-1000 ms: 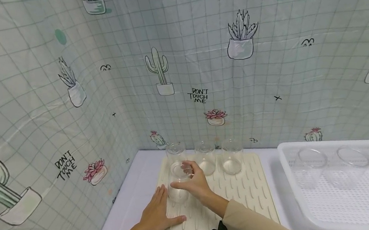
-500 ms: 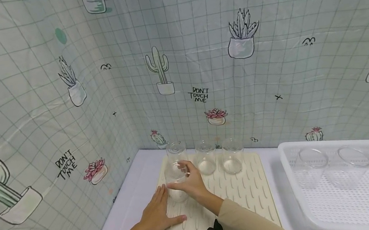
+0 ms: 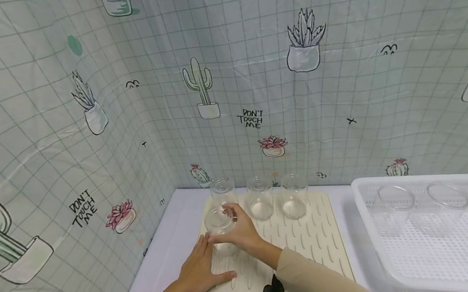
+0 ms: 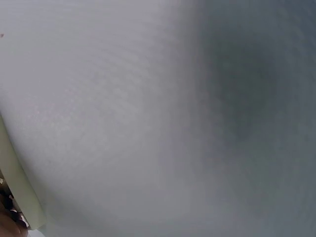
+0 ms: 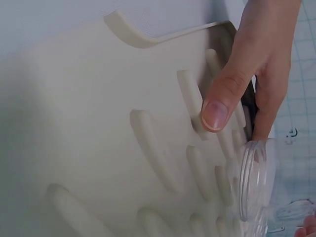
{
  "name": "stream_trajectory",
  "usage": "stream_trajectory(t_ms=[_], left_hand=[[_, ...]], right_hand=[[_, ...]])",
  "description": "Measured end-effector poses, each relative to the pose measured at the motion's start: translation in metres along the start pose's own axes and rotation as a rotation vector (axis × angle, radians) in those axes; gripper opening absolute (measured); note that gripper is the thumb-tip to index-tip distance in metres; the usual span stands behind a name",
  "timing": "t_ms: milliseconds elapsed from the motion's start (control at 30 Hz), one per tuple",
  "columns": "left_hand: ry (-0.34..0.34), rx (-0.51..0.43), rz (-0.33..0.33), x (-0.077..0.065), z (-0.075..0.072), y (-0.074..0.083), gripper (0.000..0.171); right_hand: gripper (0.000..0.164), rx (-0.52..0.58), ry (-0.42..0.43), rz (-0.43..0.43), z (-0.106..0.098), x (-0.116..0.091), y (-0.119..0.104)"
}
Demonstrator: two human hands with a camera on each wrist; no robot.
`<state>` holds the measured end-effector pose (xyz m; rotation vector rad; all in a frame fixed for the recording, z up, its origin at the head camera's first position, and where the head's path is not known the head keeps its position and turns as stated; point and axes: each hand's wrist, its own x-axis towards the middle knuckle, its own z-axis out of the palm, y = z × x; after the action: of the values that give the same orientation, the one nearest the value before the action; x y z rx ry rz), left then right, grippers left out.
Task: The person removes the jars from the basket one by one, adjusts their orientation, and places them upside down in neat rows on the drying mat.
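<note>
My right hand (image 3: 242,231) grips a clear drinking glass (image 3: 216,223) near its top, thumb on the near side and fingers on the far side. This glass stands over the left part of a cream ridged drying mat (image 3: 317,241). My left hand (image 3: 198,270) lies on the mat's left edge with straight fingers and the thumb spread out. In the right wrist view, the left thumb (image 5: 217,111) rests on the mat, close to the base of a glass (image 5: 254,180). Fingertips of the right hand (image 5: 307,228) show at the lower right corner there.
Three more clear glasses, left (image 3: 223,190), middle (image 3: 261,206) and right (image 3: 294,202), stand along the mat's back edge. To the right, a white perforated basket (image 3: 370,236) holds two glasses. A patterned curtain (image 3: 252,79) hangs behind. The left wrist view is mostly blurred white.
My right hand has moved a little to the left together with the glass. The left hand has kept its place on the mat's edge.
</note>
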<state>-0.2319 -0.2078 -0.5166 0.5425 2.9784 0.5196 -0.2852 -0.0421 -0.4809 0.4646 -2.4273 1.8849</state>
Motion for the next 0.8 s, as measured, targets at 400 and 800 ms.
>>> stream_trajectory(t_ms=[400, 800], left_hand=[[-0.003, -0.023, -0.017, 0.0, 0.001, 0.001, 0.113], [-0.006, -0.036, -0.025, 0.0, 0.0, 0.002, 0.113]], right_hand=[[0.09, 0.082, -0.037, -0.005, -0.03, 0.002, -0.024], [0.079, 0.233, -0.031, -0.019, -0.082, -0.006, -0.061]])
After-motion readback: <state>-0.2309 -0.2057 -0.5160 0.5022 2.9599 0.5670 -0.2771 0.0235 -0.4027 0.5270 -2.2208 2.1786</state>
